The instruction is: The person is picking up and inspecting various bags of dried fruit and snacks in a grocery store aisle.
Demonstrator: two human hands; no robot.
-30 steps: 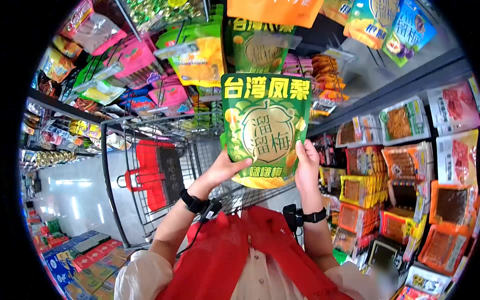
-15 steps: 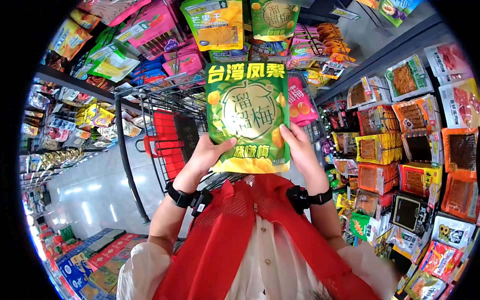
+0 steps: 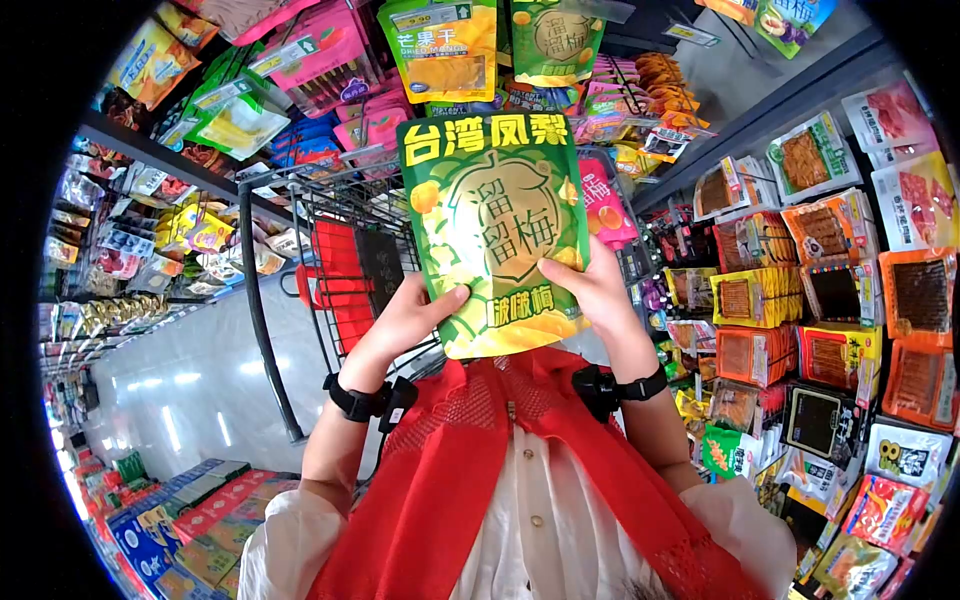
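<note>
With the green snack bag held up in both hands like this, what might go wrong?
1. The green bag is pinched only at its lower edges by the left hand and right hand, so it may flop or slip.
2. Its top sits close to the hanging packets, which it may knock.

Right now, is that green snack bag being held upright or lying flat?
Upright, tilted slightly. The green snack bag stands with its yellow title at the top, the left hand and right hand gripping its lower corners, in front of the shopping cart.
</note>
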